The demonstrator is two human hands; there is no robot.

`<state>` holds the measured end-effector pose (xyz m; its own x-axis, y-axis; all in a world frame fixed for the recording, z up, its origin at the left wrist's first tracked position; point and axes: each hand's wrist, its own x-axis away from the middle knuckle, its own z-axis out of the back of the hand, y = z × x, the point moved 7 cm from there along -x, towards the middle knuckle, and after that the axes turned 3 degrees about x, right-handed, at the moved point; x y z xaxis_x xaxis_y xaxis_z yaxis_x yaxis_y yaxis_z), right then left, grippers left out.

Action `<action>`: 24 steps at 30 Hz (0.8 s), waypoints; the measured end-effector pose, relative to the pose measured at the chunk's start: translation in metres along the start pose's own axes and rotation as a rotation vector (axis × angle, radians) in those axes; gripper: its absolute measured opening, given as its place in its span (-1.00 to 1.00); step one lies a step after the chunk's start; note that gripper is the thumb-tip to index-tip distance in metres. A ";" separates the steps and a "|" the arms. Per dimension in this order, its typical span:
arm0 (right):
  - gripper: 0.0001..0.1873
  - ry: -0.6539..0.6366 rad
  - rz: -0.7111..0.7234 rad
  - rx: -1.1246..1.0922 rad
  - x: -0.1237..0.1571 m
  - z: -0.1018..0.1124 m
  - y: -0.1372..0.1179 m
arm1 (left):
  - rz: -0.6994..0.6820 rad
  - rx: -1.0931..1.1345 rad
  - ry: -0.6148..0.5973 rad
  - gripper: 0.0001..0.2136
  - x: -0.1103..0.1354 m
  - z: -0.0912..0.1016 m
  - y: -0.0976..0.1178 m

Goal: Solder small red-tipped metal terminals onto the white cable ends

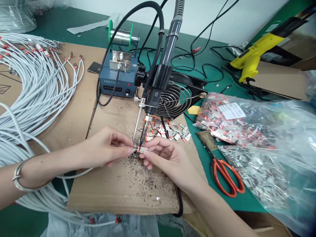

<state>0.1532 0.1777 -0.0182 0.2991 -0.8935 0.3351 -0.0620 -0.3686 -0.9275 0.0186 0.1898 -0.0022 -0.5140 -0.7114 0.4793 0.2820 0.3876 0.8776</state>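
My left hand pinches the end of a white wire that runs under my wrist. My right hand pinches a small metal terminal with a red part. Both meet under the tip of a fixed soldering iron, beside a thin solder feed tube. The work sits over a cardboard sheet speckled with dark solder crumbs. A small heap of loose terminals lies just behind my right hand.
A blue solder feeder with a spool and a black fan stand behind. A big bundle of white wires fills the left. Red-handled scissors, clear bags of terminals and a yellow glue gun are at right.
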 end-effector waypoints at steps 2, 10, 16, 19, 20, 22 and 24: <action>-0.79 -0.005 -0.012 -0.007 0.001 0.000 0.000 | 0.026 -0.010 -0.026 -0.85 0.002 -0.002 0.000; -0.83 -0.013 -0.026 0.014 0.002 -0.001 -0.003 | 0.087 -0.050 -0.057 -0.86 0.003 -0.002 -0.001; -0.86 -0.019 0.002 0.019 0.003 -0.001 -0.005 | 0.087 -0.032 -0.031 -0.87 0.002 -0.001 -0.004; -0.87 -0.026 0.017 0.015 0.002 -0.001 -0.006 | 0.090 -0.023 -0.026 -0.89 0.001 -0.001 -0.003; -0.87 -0.029 0.020 0.013 0.002 -0.001 -0.007 | 0.092 -0.020 -0.028 -0.89 0.001 -0.001 -0.003; -0.89 -0.034 0.022 0.010 0.002 -0.001 -0.007 | 0.092 -0.017 -0.033 -0.89 0.001 -0.002 -0.003; -0.89 -0.031 0.021 0.005 0.002 -0.001 -0.006 | 0.091 -0.015 -0.033 -0.88 0.002 -0.001 -0.003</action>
<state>0.1532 0.1779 -0.0114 0.3270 -0.8928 0.3099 -0.0640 -0.3481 -0.9353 0.0179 0.1865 -0.0044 -0.5121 -0.6540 0.5568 0.3403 0.4407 0.8307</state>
